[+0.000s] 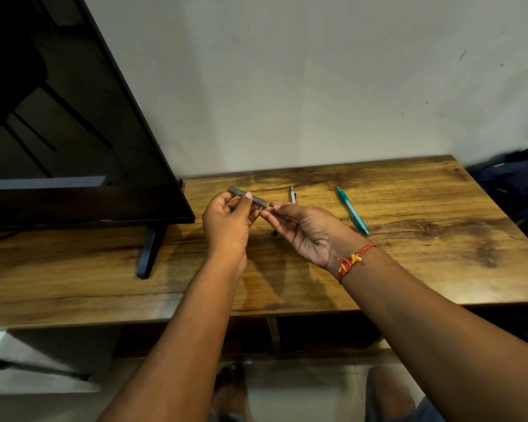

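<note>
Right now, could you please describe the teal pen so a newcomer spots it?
On the wooden table, right of the television, the teal pen lies flat beside the right hand. It alone is brightly coloured; the white pen behind that hand and the held grey tube are dull.

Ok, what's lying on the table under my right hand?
A white pen pokes out past the right hand, which pinches the grey pen; its body is covered. A small dark bit shows below the palm, perhaps its other end.
</note>
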